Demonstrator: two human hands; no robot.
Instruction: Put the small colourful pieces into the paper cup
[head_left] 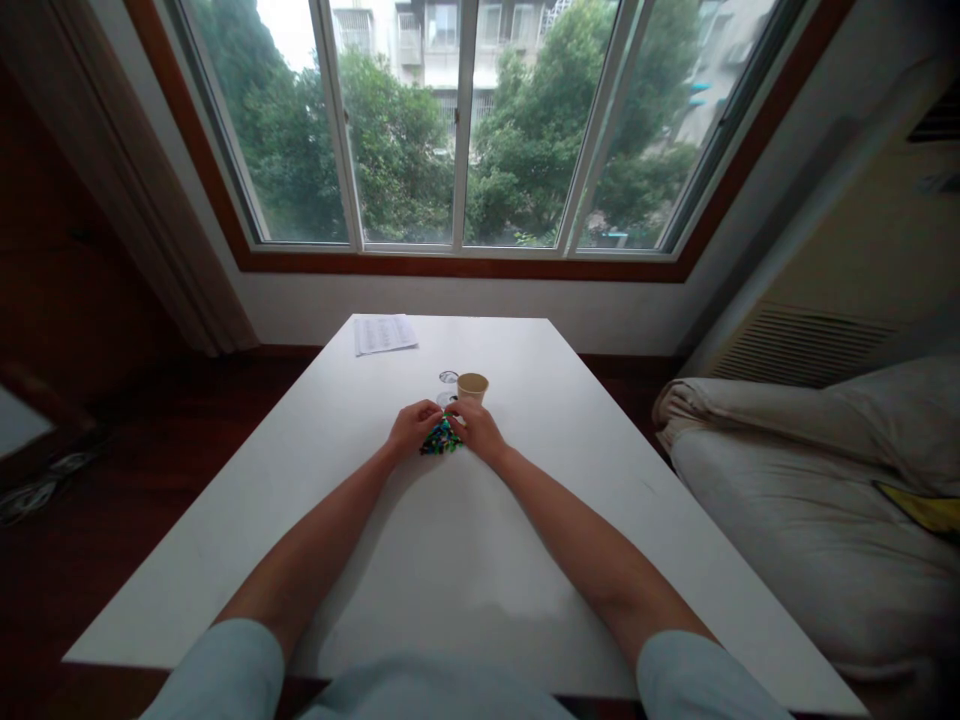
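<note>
- Head view: my 2 bare hands are close together over the white table [442, 560].
- My left hand [412, 428] is at the left of a pile of small coloured pieces [441, 438], fingers bent inward; I cannot tell whether they pinch a piece.
- My right hand [481, 430] is at the right of it, fingers curled down; I cannot tell whether they grip anything either.
- The pile lies on the table between my hands, green, blue and dark bits mixed.
- Just beyond my right hand stands a brown cup [474, 391], upright, partly hidden.
- Paper sheets [385, 333] lie near the far left corner.
</note>
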